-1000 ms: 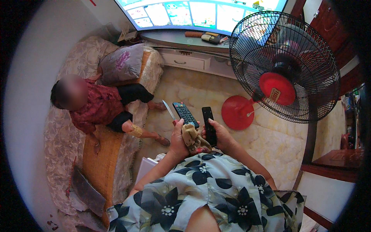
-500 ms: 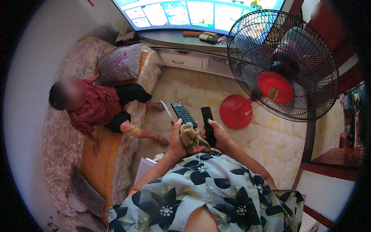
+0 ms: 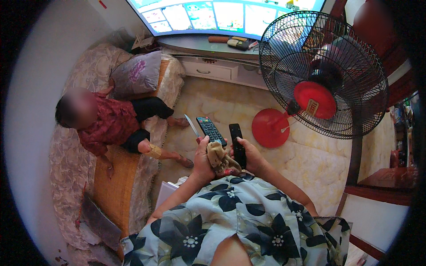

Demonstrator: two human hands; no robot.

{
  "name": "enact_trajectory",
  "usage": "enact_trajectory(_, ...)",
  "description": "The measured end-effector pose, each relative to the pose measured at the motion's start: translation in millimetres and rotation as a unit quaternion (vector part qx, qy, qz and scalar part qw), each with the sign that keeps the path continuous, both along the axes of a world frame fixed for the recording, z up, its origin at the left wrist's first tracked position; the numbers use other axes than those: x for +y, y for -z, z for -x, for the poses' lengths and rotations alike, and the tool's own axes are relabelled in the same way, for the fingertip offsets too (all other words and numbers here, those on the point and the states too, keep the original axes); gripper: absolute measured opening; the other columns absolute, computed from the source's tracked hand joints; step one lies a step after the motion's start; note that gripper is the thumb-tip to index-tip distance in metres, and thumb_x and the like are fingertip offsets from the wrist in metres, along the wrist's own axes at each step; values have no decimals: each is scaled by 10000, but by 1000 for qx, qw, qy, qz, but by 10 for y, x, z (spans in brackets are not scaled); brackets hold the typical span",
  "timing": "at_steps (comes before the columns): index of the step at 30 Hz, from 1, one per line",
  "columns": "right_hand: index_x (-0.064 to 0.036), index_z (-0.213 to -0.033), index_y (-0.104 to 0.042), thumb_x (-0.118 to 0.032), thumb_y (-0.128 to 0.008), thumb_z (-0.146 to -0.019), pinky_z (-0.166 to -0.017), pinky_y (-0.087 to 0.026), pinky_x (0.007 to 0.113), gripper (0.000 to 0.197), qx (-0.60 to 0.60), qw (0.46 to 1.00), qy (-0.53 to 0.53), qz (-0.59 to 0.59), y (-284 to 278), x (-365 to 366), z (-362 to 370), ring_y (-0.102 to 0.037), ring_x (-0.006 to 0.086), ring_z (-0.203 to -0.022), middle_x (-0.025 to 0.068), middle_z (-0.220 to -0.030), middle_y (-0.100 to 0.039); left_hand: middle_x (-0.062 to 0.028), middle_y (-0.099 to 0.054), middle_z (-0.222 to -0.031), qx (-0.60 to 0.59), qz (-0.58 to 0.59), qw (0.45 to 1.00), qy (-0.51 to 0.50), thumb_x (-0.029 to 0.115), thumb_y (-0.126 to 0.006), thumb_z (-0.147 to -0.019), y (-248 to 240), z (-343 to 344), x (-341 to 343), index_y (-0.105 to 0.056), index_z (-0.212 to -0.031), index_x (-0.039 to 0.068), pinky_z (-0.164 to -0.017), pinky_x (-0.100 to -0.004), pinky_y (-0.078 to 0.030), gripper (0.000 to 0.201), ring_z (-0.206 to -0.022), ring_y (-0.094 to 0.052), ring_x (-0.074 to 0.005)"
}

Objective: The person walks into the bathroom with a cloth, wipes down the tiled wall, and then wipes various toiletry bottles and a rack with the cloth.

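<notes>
My left hand (image 3: 202,163) is closed round several things in front of my belly. A wide black remote control (image 3: 211,129) with coloured buttons points away from me in it. Beside that, a knife (image 3: 192,126) with a reddish handle sticks out with its blade up and to the left. A crumpled tan cloth (image 3: 216,155) hangs at this hand's inner side. My right hand (image 3: 254,159) grips a slim black remote control (image 3: 237,133), the thumb lying on its face. Its other fingers are mostly hidden behind the remote.
A red-based standing fan (image 3: 316,99) rises at the right. On the left, a person (image 3: 111,116) sits on a covered couch (image 3: 113,195) near a grey cushion (image 3: 138,73). Ahead, a lit television (image 3: 217,17) stands over a low cabinet (image 3: 202,69) with small items on top.
The slim remote and my right hand have shifted slightly left. My left hand keeps its hold almost unmoved.
</notes>
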State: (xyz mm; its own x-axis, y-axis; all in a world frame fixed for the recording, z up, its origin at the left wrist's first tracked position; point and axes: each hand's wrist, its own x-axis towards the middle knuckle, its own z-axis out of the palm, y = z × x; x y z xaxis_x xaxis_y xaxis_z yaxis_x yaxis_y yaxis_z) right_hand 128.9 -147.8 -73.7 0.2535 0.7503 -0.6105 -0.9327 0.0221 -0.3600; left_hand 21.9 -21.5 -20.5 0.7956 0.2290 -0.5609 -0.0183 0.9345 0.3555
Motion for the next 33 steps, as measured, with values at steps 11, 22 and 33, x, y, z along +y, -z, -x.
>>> enact_trajectory(11, -48, -904, -501, -347, -490, -873, -588, -481, 293, 301, 8, 1000, -8, -4, -51, 17, -4, -558, 188, -600, 82, -706, -566, -95, -613, -792, 14, 17, 1000, 19, 411, -401, -896, -98, -6, -13, -581, -985, 9, -660, -341, -503, 450, -675, -594, -224)
enact_trajectory(22, -59, -923, -508, -386, -471, -882, -595, -477, 287, 332, -11, 1000, -1, -11, -20, 19, 3, -554, 185, -615, 74, -723, -559, -104, -619, -863, -2, 3, 1000, 9, 395, -399, -899, -4, 12, 11, -556, -996, 15, -693, -334, -499, 422, -714, -598, -215)
enact_trajectory(33, -60, -955, -500, -426, -395, -916, -637, -498, 317, 383, 19, 999, 35, -35, -93, 9, -10, -577, 208, -656, 93, -750, -570, -107, -606, -892, -22, 28, 999, 28, 401, -403, -888, -161, 11, -15, -557, -1029, 14, -744, -344, -489, 440, -780, -597, -224)
